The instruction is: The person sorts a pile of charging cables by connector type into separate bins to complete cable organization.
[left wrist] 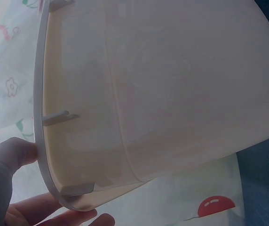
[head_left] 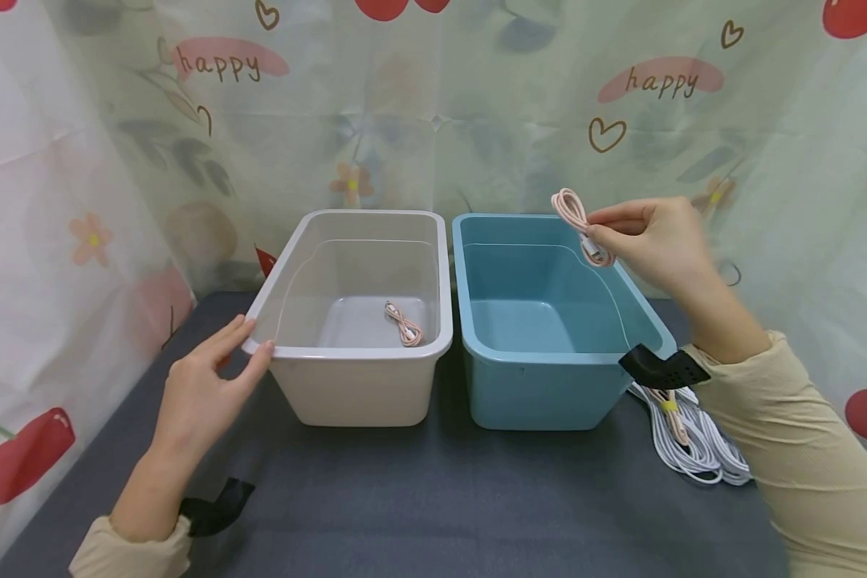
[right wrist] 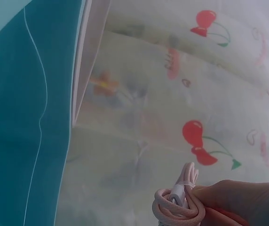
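The right hand (head_left: 657, 241) pinches the pink cord (head_left: 581, 225), it looks like over the blue tub (head_left: 542, 393); slipping could drop it by the worktop's (head_left: 419, 498) right edge. The left hand (head_left: 205, 393), fingers apart, touches the grey tub (head_left: 361, 389); pushing could slide it.

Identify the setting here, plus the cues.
Likely an indoor, curtained-off tabletop workspace, perhaps staged for recording: printed curtain hanging around a dark-covered table, with a beige bin and blue bin side by side on it.
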Demonstrator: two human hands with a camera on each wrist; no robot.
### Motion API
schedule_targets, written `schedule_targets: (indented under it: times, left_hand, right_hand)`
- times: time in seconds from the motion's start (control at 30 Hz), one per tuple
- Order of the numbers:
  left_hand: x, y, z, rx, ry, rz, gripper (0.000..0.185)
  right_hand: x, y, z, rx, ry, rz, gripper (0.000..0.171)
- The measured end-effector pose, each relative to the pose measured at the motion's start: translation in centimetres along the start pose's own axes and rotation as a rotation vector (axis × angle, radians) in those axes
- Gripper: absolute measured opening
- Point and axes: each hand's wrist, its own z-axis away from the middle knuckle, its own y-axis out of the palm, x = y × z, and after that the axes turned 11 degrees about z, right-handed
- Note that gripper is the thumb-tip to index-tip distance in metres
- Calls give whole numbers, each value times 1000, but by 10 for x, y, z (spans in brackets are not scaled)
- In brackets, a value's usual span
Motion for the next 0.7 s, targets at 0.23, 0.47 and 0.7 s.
schedule_targets:
  times: [0.23, 0.47, 0.7]
  left_hand:
    - [1, 0, -1, 3, -4, 4, 52]
    - [0, 1, 0, 5, -6, 6, 52]
    - [-1, 1, -1, 1, -1, 3, 52]
  right_hand:
    - [20, 11, -8, 36, -32, -61, 31]
    - [37, 22, -15, 66, -45, -28, 26]
    - [52, 35, -23, 92, -84, -39, 25]
